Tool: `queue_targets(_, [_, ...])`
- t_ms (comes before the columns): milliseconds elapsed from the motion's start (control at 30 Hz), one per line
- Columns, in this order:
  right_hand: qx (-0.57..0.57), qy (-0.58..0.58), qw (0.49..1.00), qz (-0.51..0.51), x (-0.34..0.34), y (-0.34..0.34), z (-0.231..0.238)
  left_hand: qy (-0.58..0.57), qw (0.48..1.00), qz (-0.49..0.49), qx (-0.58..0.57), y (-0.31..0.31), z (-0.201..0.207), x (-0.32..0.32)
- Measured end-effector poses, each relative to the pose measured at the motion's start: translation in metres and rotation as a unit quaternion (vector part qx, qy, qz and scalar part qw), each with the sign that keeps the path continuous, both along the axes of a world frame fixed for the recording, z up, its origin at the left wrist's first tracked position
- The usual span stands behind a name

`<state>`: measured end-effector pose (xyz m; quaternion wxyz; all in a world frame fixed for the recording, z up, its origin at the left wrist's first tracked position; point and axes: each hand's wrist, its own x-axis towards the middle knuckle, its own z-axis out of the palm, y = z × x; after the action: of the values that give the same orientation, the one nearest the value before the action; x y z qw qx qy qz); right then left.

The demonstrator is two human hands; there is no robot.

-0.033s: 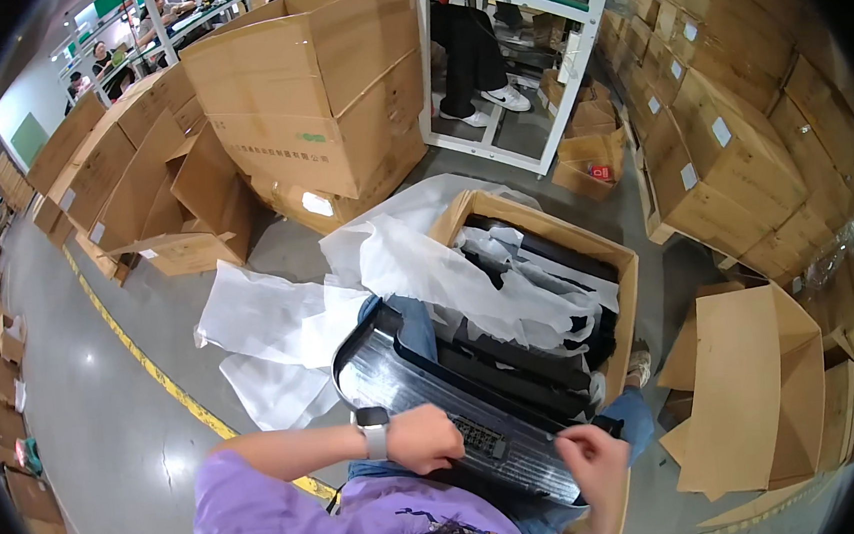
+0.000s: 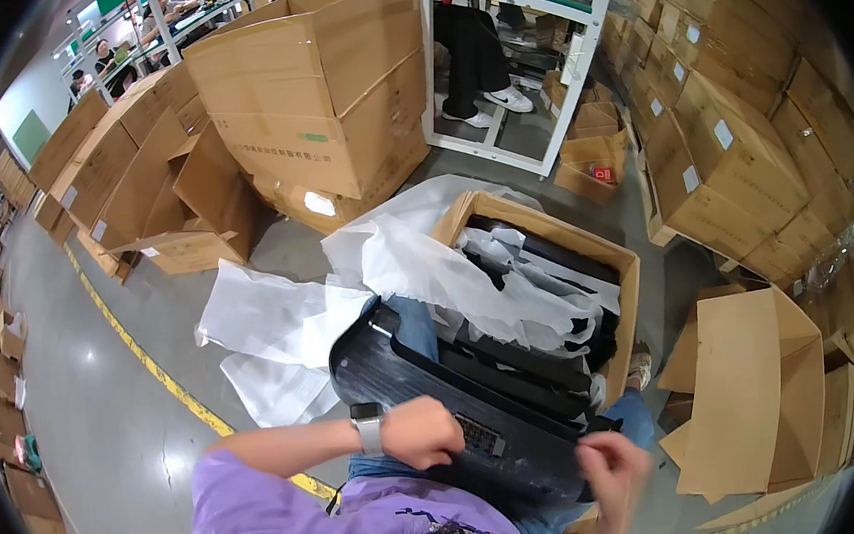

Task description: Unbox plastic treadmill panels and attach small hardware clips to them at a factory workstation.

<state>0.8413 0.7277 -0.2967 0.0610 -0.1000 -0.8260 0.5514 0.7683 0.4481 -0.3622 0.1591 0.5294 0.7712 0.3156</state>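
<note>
A long black plastic panel [image 2: 395, 375] with a raised rim lies tilted across my lap. It has a slotted grille patch [image 2: 483, 437] near its middle. My left hand [image 2: 420, 432], with a grey watch on the wrist, rests curled against the near side of the panel by the grille; what its fingers close on is hidden. At the panel's right end my right hand [image 2: 613, 463] is in a pinch, slightly blurred, and anything between its fingertips is too small to make out. Just beyond the panel stands an open carton [image 2: 631, 286] with more black parts and white wrapping sheets [image 2: 427, 262].
White foam sheets [image 2: 270, 314] lie on the floor at left. A large carton [image 2: 275, 118] stands ahead, beside a white-framed workbench [image 2: 573, 85] where a person stands. Stacked cartons [image 2: 738, 142] line the right, with an open carton [image 2: 743, 393] nearer. Yellow tape [image 2: 143, 360] marks the floor.
My right hand has shifted a little to the right, off the panel's end. The panel has tilted slightly, and its shine has dulled. My left hand is almost unmoved.
</note>
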Motion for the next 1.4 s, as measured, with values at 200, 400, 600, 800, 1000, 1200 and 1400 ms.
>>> queue_targets(200, [-0.24,0.357,0.882,0.192,0.043,0.094,0.015,-0.096,0.98,0.149,0.095,-0.062,0.101,-0.065])
queue_targets(400, [0.017,0.093,0.992,-0.086,-0.047,0.026,-0.063,0.291,0.853,0.431,0.028,-0.125,0.19,-0.168])
queue_targets(600, [0.22,0.012,0.973,0.069,-0.039,0.0,-0.167,0.542,0.658,0.511,-0.112,-0.223,0.264,-0.349])
queue_targets(800, [0.258,-0.106,0.959,0.051,-0.036,-0.009,-0.185,0.484,0.603,0.583,-0.25,-0.263,0.275,-0.436])
queue_targets(1000, [0.259,-0.183,0.947,0.054,-0.054,-0.013,-0.198,0.547,0.599,0.512,-0.282,-0.283,0.275,-0.466])
queue_targets(1200, [0.272,-0.196,0.939,0.073,-0.054,-0.017,-0.2,0.509,0.581,0.592,-0.232,-0.312,0.261,-0.468])
queue_targets(1400, [0.044,-0.106,0.991,-0.064,-0.065,-0.006,-0.21,0.476,0.631,0.612,0.026,-0.214,0.197,-0.441])
